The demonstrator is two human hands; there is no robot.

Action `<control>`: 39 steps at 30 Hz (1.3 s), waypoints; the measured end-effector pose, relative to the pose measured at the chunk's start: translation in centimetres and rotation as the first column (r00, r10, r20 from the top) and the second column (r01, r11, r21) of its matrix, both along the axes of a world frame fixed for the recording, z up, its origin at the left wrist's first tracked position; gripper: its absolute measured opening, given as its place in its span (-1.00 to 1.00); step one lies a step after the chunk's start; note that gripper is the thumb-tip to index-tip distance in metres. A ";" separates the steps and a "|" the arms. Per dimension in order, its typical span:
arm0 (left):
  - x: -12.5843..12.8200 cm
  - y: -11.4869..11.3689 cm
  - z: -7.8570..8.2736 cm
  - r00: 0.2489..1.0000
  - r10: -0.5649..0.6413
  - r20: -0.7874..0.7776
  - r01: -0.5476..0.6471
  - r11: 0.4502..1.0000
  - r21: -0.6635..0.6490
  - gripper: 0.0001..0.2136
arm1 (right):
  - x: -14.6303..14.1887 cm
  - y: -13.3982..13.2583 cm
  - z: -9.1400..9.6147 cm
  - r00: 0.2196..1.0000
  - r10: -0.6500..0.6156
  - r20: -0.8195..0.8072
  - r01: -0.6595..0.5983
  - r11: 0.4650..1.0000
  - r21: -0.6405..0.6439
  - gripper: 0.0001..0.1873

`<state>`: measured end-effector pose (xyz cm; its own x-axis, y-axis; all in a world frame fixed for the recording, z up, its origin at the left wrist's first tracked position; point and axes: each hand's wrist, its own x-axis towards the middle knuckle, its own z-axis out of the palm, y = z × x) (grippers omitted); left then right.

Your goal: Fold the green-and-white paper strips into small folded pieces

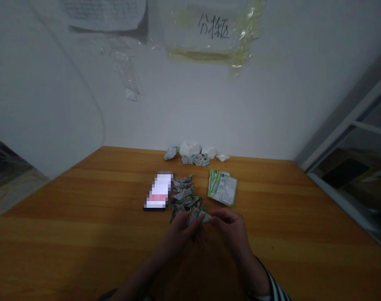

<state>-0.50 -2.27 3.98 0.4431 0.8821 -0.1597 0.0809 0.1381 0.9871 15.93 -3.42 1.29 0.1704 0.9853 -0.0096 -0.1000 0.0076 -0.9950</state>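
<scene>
Both hands meet over the near middle of a wooden table [84, 217]. My left hand [182, 230] and my right hand [229, 228] each pinch one end of a small folded green-and-white paper piece [197, 216]. Just beyond the fingers lies a row of several similar folded pieces [182, 193]. A stack of flat green-and-white printed sheets [222, 187] lies to the right of that row.
A phone [159, 191] with a lit screen lies left of the folded pieces. More folded pieces and white scraps [195, 154] sit at the table's far edge by the wall. A taped plastic sheet with writing [211, 29] hangs on the wall. A metal frame [350, 125] stands at the right.
</scene>
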 end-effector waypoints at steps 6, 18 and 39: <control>0.1 0.0 0.0 1.000 -0.023 0.005 0.023 0.999 0.029 -0.62 | 0.6 -0.4 0.4 0.921 0.188 0.340 -0.233 0.968 0.096 -0.69; 0.2 -0.4 0.3 0.998 -0.057 -0.030 0.057 0.998 -0.003 -0.57 | 0.9 -0.4 0.3 0.883 0.206 0.422 -0.300 0.939 0.170 -0.62; -0.3 -0.3 0.0 0.997 0.069 0.040 -0.078 0.959 0.272 -0.53 | 1.1 0.3 -0.6 0.969 0.146 0.197 -0.171 0.978 0.119 -0.51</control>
<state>-0.78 -2.56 4.03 0.3765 0.9205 0.1044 0.0504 -0.1329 0.9899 17.03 -3.12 0.70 -0.0017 0.9900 0.1412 0.0766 0.1409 -0.9871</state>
